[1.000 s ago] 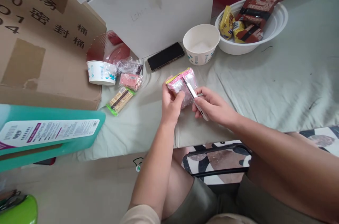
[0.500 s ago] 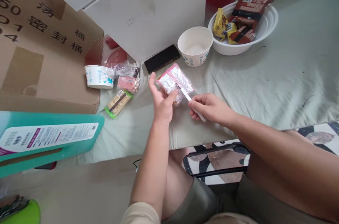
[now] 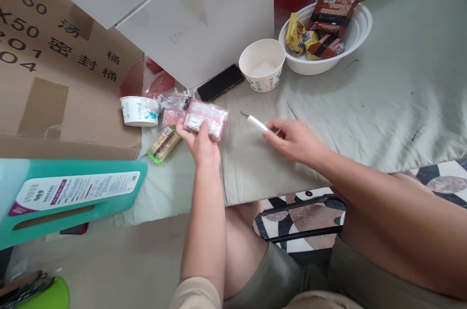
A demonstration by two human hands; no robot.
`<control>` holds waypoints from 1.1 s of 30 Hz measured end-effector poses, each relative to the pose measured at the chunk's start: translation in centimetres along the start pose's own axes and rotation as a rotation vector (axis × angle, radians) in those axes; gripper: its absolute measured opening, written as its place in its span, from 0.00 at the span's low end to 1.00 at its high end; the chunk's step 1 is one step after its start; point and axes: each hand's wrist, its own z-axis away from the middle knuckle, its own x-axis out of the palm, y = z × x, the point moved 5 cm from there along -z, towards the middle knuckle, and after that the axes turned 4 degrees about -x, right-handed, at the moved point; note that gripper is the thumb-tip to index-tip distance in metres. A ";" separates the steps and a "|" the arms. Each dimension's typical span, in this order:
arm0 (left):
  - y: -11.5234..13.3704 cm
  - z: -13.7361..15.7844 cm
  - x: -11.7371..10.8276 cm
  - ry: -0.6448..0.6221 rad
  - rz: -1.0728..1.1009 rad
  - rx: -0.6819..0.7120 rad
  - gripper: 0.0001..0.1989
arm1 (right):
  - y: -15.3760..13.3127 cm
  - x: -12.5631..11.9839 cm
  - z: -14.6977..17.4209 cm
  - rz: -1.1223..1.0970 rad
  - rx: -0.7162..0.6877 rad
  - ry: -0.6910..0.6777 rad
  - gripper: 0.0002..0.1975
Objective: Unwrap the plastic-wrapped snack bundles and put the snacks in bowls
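My left hand (image 3: 201, 142) is closed on a pink and silvery plastic-wrapped snack packet (image 3: 211, 113), thumb on top. It holds the packet over the left-hand pile, partly covering a smaller pink packet (image 3: 173, 117). A crumpled clear wrapper (image 3: 173, 99) and a green-ended snack bar (image 3: 164, 144) lie beside it. In my right hand (image 3: 292, 138) is a slim white-handled tool (image 3: 256, 123) with a thin, curved dark tip pointing left. The tool is held above the cloth, apart from the packet.
A paper bowl (image 3: 263, 65) and a white plastic bowl with brown and yellow snack packs (image 3: 365, 31) stand at the back, near a black phone (image 3: 221, 82). Another paper bowl (image 3: 140, 111) stands by the cardboard box (image 3: 80, 119). A teal jug (image 3: 134, 192) is at left.
My left hand has carried the pink packet left, to the pile of snacks. The white-handled tool, still in my right hand, has come away from the packet.
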 end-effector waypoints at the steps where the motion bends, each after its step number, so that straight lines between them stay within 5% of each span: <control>1: -0.4 0.4 0.5 -0.033 -0.029 -0.015 0.31 | 0.4 -0.8 -0.3 0.074 -0.025 0.082 0.12; 5: -0.5 2.0 2.3 -0.211 -0.354 0.024 0.25 | 2.5 -2.7 -1.4 0.255 -0.093 0.277 0.19; 8: 0.6 2.1 2.2 -0.198 -0.591 0.144 0.16 | 3.8 -3.5 -1.7 0.334 -0.147 0.337 0.26; 15: 1.6 3.1 3.5 -0.533 -0.638 0.375 0.24 | 4.6 -4.9 -1.8 0.491 -0.035 0.365 0.25; 18: 1.5 3.1 3.7 -0.512 -0.641 0.292 0.16 | 4.1 -5.3 -1.7 0.560 0.002 0.433 0.23; 21: 1.7 2.7 3.2 -0.396 -0.564 0.174 0.05 | 3.2 -4.8 -1.6 0.498 -0.102 0.454 0.21; 27: 1.0 3.4 4.0 -0.538 -0.284 -0.205 0.07 | 1.2 -1.8 -1.4 0.198 -0.530 0.126 0.27; 33: 1.3 2.4 2.8 -0.350 -0.213 -0.238 0.08 | 1.3 -2.6 -1.4 0.251 -0.393 0.167 0.10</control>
